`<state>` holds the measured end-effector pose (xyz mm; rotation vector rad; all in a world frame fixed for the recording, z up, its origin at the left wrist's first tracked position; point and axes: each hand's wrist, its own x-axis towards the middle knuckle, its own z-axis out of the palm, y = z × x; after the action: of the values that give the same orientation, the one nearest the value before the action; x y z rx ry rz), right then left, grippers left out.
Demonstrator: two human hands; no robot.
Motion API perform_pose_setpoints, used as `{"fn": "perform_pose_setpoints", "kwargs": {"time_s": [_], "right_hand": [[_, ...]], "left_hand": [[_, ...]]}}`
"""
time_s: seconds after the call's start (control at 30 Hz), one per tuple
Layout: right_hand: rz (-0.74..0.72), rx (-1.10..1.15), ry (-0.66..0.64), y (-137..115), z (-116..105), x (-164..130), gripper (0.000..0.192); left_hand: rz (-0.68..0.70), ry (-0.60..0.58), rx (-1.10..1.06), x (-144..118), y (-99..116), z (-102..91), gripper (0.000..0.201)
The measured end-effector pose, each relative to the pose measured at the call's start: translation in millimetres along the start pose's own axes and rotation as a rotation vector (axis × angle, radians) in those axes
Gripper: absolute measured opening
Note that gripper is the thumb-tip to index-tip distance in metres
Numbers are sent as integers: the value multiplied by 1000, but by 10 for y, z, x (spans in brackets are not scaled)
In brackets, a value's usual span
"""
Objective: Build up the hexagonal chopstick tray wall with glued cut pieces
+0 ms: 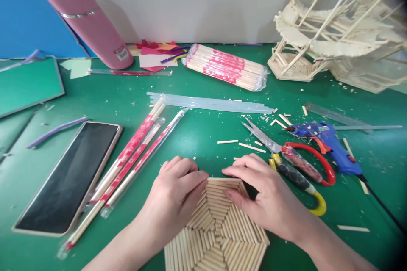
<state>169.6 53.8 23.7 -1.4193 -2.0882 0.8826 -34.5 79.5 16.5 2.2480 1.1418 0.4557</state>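
Panel (218,230): one, bottom centre of the frame, its lower part cut off by the frame edge. The face looks filled in, so the step in hand seems to be squaring or pressing the upper rim; the next move calls for light, even pressure there, I judge.
Table (203,133): one, green, across most of the frame.
Models (345,48): upper right, at least one, perhaps two; they overlap too much to count surely.
Board (25,17): one, blue, upper left.
Left hand (179,186): one, lower centre, fingers curled, thumb and forefinger pinching the panel's upper-left rim.
Right hand (265,192): one, right of centre, thumb resting on the panel's face, fingers near its upper edge; whether it grips, I cannot tell.
Bottle (85,23): one, pink, leaning, upper left.
Phone (68,178): one, lower left, screen dark.
Pack (225,67): one, wrapped, upper centre.
Slim packs (133,146): three, left of centre, side by side.
Glue gun (337,146): one, blue, right.
Scissors (267,139): one pair, red-handled, right of centre; a yellow-handled tool (291,173) lies just beside, kind unclear.
Clear rods (211,102): several, bunched, centre.
Stick bits (252,147): roughly a dozen, mostly right; crumbs uncounted.
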Motion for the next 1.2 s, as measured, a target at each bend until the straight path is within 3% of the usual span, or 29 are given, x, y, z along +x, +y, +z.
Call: {"fn": "perform_pose_setpoints", "kwargs": {"time_s": [0.43, 1.2], "right_hand": [[3, -34, -10, -21, -41, 2, 17], [-39, -59, -9, 2, -17, -2, 18]], "left_hand": [[38, 66, -7, 5, -36, 32, 14], [-68, 51, -68, -21, 61, -31, 18]]}}
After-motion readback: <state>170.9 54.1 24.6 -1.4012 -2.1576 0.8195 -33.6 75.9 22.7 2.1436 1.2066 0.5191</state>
